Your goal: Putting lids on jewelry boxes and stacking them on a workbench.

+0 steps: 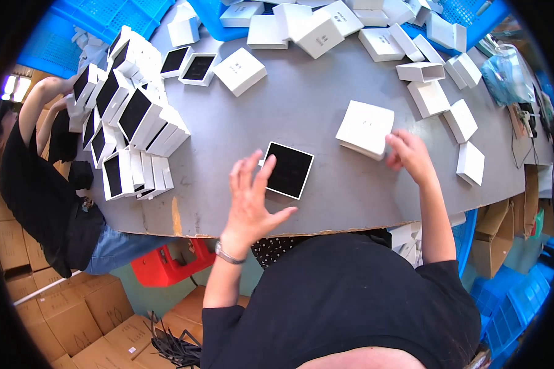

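Note:
My left hand [248,200] is open, fingers spread, over the left edge of a shallow square white box [286,171] with a black inside. A small white tab shows at that box's left side. To the right sits a square white box [366,126], plain on top except for small dark marks. My right hand [409,154] is at its right edge, fingers half curled and thumb apart from them. The fingertips overlap the box's edge in the picture; whether they touch it, I cannot tell. Nothing shows gripped in either hand.
Stacked white boxes with black insides [135,117] stand at the left, beside another person's arm [40,101]. White boxes [320,34] fill the far side, and more [429,98] line the right. Blue crates [111,18] are behind. Below is a red stool [172,264].

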The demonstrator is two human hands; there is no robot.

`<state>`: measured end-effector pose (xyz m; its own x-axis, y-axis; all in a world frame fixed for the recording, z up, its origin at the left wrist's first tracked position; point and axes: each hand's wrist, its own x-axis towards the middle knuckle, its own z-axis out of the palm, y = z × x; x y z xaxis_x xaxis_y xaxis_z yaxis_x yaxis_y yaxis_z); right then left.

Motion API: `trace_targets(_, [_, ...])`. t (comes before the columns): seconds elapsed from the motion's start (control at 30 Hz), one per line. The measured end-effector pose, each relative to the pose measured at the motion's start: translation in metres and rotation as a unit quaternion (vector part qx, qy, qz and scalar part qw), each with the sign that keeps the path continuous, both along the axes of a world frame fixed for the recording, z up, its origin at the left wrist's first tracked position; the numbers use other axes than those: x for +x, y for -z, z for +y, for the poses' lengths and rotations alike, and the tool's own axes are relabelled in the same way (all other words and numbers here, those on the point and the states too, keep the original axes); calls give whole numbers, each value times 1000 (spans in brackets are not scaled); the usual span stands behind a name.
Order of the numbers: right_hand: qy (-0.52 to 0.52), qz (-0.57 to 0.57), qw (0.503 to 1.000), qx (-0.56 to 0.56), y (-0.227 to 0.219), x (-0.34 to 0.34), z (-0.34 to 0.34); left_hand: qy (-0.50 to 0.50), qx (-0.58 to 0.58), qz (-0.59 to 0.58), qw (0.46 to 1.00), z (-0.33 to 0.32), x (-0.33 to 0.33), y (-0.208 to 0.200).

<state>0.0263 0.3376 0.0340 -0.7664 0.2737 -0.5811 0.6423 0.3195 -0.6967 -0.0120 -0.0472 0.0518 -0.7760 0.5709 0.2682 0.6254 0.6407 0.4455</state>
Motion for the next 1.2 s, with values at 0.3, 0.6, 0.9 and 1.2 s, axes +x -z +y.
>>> trace_targets(0.3, [-451,326,757,343,-20,-22,-34,130,21,-119,984,19,-37,27])
trace_targets(0.6, [-401,369,795,266,1,-6,-92,-11,96,-32,995,23,-2,54])
trace_targets(0.9, [-393,398,791,248,11,-4,-97,26,103,-59,993,22,2,54])
trace_targets(1.2, [-314,425,829,183,21,-14,-143,24,354,-219,909,75,8,59])
